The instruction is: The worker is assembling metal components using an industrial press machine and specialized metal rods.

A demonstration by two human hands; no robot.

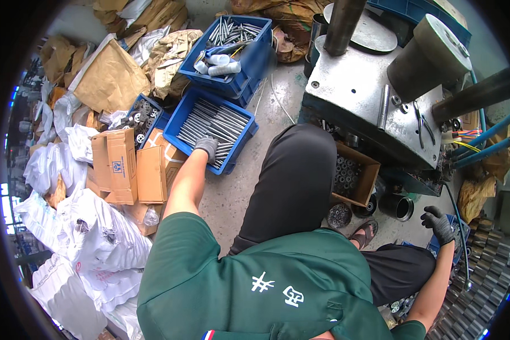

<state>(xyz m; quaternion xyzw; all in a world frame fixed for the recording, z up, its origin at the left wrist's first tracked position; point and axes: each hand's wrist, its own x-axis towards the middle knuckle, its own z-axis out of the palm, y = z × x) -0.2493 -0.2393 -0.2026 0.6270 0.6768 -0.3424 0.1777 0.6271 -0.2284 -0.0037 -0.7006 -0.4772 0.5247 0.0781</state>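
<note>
The person is sitting on the concrete floor (232, 192) in front of a grey metal press machine (368, 96); the left hand (207, 146), in a dark grey glove, is reaching into a blue plastic crate (178, 116) and closing its fingers onto the long steel rods (215, 122) lying there side by side; whether a rod is already lifted I cannot tell, since the glove is covering the contact. The rods are filling the crate just left of the person's knee, near its front right corner under the hand; they are looking stiff, smooth and probably oily, so likely heavy for their thickness and slippery; a grip around the middle of a rod, with the fingers wrapping fully, is seeming the safest so that neither end is dipping. The right hand (440, 224), also gloved, is hanging loosely open and empty, fingers spread, beside stacked round metal parts (481, 283) at the far right; it is touching nothing that I can make out. A second blue crate (255, 51) with more rods and white rolls is standing behind the first; a cardboard box of small cylinders (351, 175) is sitting against the machine's foot; torn cartons (116, 164) and white sacks (90, 232) are piling up on the left.
</note>
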